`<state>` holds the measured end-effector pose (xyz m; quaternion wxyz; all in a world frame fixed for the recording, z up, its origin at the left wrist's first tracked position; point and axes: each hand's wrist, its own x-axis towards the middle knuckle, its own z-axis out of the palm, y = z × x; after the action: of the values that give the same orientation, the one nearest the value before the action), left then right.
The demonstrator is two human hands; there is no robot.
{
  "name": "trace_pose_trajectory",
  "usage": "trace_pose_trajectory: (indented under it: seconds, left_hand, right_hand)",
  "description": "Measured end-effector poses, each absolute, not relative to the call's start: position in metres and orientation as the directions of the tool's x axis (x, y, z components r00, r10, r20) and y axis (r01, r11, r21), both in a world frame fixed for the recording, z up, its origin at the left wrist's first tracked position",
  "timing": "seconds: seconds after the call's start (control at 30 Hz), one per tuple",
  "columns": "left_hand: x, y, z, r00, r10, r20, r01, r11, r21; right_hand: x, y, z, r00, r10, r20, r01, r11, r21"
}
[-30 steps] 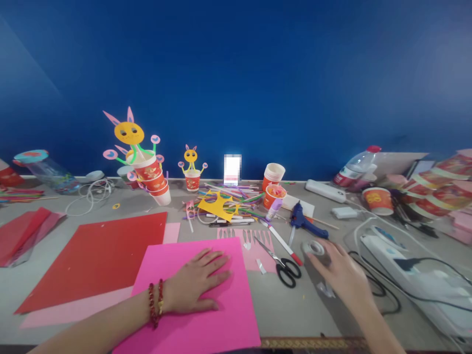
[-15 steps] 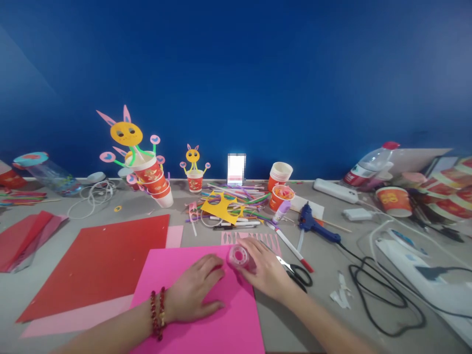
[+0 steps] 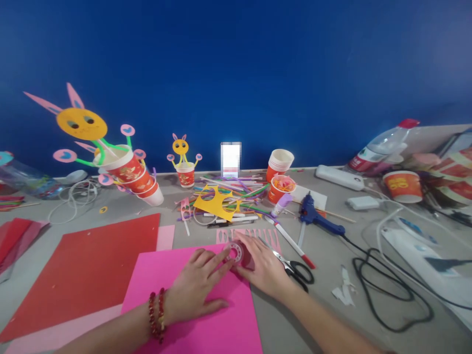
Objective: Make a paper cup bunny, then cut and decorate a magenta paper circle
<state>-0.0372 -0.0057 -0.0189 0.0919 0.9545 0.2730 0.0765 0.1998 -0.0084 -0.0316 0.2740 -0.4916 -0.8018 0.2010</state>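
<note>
A bright pink sheet [image 3: 236, 327] lies on the table before me. Near its far right corner, my right hand [image 3: 263, 268] has its fingers curled around a clear roll of tape [image 3: 239, 251], whose ring-shaped face shows the pink through it. My left hand [image 3: 199, 282], with a beaded bracelet at the wrist, rests on the sheet with its fingers spread. Its index fingertip reaches the left side of the roll. Black-handled scissors [image 3: 300, 273] lie right of my right hand, their blades partly hidden by it. Beyond my fingers is a pale pink cut-out strip [image 3: 273, 238].
Red paper [image 3: 99, 265] lies to the left. Paper-cup figures [image 3: 136, 179] stand behind it. Pipe cleaners and a yellow paper scrap [image 3: 208, 202] are at the back centre. Rightward are a red-capped marker [image 3: 291, 241], a blue glue gun [image 3: 317, 219], a black cord and a power strip [image 3: 416, 260].
My left hand's index finger has moved right and forward to the roll. The roll has shifted and turned slightly in my right hand. The head view has moved a little.
</note>
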Motion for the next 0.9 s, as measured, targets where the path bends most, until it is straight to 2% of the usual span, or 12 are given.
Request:
trace_pose_trajectory:
  seconds: [0.27,0.9]
  left_hand:
    - [-0.0372,-0.0044,-0.0203,0.839,0.531,0.113,0.506,-0.840,0.194]
    - [-0.0346,-0.0112,-0.0193,0.829,0.551,0.101,0.539,-0.833,0.122]
  right_hand:
    - [0.2013,-0.0072,-0.0261,-0.344,0.915,0.208,0.642,0.391,-0.659]
    - [0.2011,-0.0080,-0.0308,-0.347,0.910,0.227,0.661,0.409,-0.629]
